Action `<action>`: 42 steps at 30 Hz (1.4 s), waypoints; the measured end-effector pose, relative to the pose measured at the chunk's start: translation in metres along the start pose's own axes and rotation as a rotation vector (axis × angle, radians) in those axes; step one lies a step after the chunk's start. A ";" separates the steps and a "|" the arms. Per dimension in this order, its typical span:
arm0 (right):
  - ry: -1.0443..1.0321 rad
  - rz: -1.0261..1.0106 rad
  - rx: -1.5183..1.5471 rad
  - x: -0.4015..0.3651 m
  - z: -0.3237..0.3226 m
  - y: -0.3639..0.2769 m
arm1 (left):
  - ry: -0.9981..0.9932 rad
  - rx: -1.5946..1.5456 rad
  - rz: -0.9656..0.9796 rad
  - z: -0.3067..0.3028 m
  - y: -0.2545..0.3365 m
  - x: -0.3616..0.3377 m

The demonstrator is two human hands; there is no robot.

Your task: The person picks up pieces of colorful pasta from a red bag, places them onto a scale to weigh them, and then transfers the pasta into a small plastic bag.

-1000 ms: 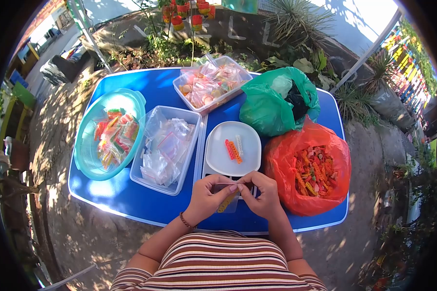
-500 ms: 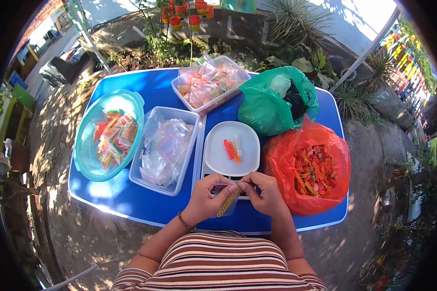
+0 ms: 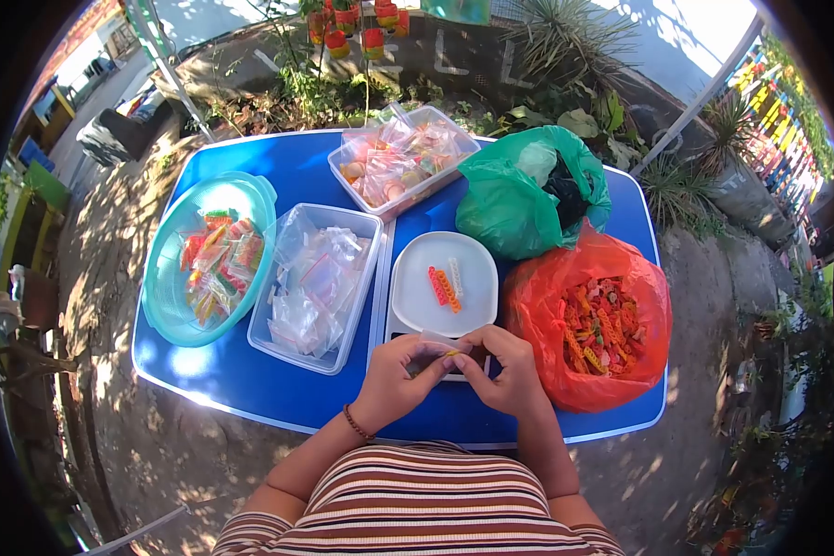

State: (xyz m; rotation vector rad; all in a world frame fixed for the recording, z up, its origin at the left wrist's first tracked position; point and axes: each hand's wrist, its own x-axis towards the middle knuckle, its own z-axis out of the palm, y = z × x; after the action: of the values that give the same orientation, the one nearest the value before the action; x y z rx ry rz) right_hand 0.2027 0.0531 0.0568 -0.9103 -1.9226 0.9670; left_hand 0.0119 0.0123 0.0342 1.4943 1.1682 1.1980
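Left fingers (image 3: 428, 373) and right fingers (image 3: 477, 374), nearly closed, pinch a bag (image 3: 433, 344) at lower centre — best held taut with light pressure.

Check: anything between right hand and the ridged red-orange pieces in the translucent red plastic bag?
Yes, sideways: the left wall of the red bag stands between the right hand and the pieces. Its mouth is open, so from above looks clear.
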 end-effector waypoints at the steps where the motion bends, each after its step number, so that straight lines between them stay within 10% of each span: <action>1: -0.012 -0.002 -0.020 -0.001 0.000 0.001 | -0.019 0.074 0.000 -0.001 0.003 0.001; 18: 0.220 -0.243 -0.291 -0.006 0.032 0.007 | 0.165 0.412 0.140 0.009 0.005 -0.006; 27: 0.063 0.163 0.219 -0.008 0.016 0.013 | 0.027 0.248 0.184 -0.007 0.007 0.005; 42: 0.075 0.204 0.397 -0.012 0.010 0.019 | 0.030 -0.077 -0.080 -0.010 -0.010 0.002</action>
State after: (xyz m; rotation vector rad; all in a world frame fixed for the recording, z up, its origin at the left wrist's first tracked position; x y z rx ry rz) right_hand 0.2040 0.0486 0.0324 -0.9004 -1.5186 1.3554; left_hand 0.0004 0.0166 0.0263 1.3639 1.1779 1.2012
